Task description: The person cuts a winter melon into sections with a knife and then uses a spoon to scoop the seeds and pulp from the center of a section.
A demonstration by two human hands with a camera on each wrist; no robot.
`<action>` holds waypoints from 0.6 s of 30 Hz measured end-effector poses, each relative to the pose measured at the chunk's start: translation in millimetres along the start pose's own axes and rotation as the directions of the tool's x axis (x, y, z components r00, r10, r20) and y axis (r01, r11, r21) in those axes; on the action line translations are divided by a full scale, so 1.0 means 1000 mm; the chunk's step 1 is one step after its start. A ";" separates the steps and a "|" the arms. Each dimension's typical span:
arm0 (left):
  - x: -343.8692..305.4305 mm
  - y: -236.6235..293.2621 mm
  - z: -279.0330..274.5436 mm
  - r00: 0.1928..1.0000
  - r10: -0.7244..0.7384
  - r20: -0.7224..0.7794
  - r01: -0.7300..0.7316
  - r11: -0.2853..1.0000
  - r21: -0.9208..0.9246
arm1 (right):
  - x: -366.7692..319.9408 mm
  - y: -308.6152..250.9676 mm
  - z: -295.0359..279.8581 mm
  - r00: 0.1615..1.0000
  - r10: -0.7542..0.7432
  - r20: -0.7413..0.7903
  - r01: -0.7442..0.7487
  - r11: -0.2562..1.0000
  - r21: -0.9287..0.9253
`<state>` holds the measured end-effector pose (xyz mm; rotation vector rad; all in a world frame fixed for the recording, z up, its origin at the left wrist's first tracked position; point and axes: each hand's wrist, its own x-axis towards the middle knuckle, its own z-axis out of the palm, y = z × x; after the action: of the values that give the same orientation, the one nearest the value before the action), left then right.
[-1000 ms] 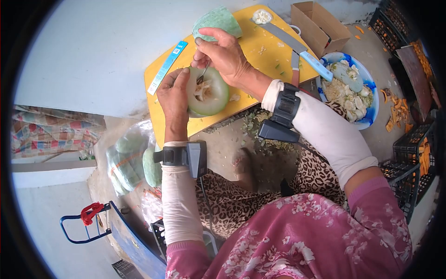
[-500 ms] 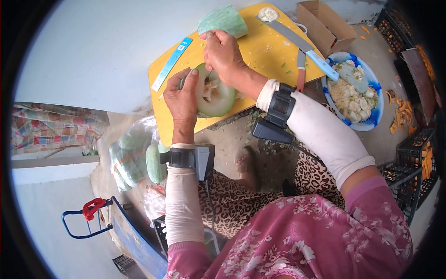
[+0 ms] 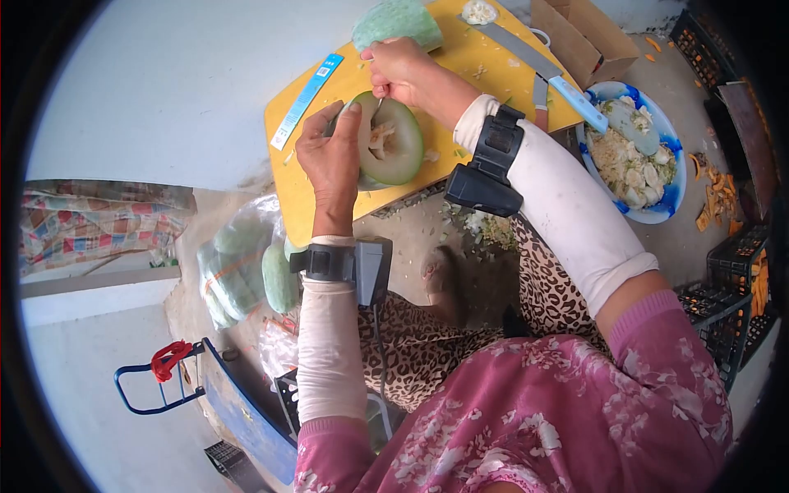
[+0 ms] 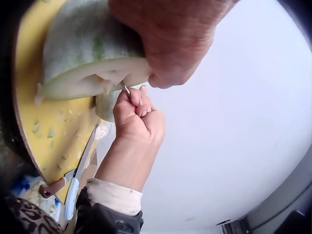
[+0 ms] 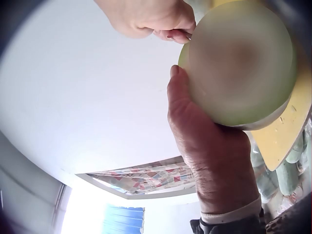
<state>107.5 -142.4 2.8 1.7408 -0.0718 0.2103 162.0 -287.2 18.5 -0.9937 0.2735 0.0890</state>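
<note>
A halved green melon [image 3: 400, 148] stands tilted on a yellow cutting board [image 3: 477, 74], its cut face with pale seed pulp towards me. My left hand [image 3: 333, 156] grips its left side, thumb on the rim. My right hand [image 3: 400, 70] pinches a metal spoon [image 3: 380, 105] at the melon's far rim, the bowl of the spoon in the pulp. In the left wrist view the right hand [image 4: 139, 117] is a fist round the spoon handle [image 4: 126, 89] below the melon [image 4: 92, 53]. The right wrist view shows the left hand [image 5: 204, 141] cupping the melon's rind [image 5: 239, 63].
A second melon piece [image 3: 397, 23] lies at the board's far edge. A blue-handled knife [image 3: 542, 70] lies across the board, beside a blue strip [image 3: 306, 100]. A blue-rimmed bowl [image 3: 653, 218] of scooped pulp stands right, a cardboard box [image 3: 583, 33] behind it. A bag of melons [image 3: 238, 271] lies on the floor at left.
The left hand has tipped the melon half more upright and turned it. The right hand with the spoon has moved from the middle of the pulp to the far rim.
</note>
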 end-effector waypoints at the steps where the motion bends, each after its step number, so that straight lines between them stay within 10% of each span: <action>1: 0.001 0.000 0.000 1.000 0.004 0.003 -0.004 1.000 0.007 | -0.002 0.000 0.001 1.000 -0.005 -0.007 0.005 1.000 0.011; 5: 0.006 -0.003 -0.007 1.000 -0.016 0.008 0.016 1.000 0.014 | -0.020 0.006 0.012 0.984 -0.178 -0.006 0.178 0.983 -0.040; 8: 0.006 0.001 -0.007 0.999 -0.042 0.000 0.042 0.999 -0.003 | -0.033 0.023 0.025 0.805 -0.593 0.027 0.540 0.712 -0.449; 18: 0.012 0.007 -0.005 0.999 -0.053 0.004 0.052 0.996 0.074 | -0.070 0.031 0.010 0.756 -0.624 0.199 0.645 0.658 -0.389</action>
<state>117.5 -137.5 12.2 1.8145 -0.0226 0.1712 90.5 -257.7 17.0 -1.4917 -0.1710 -0.4983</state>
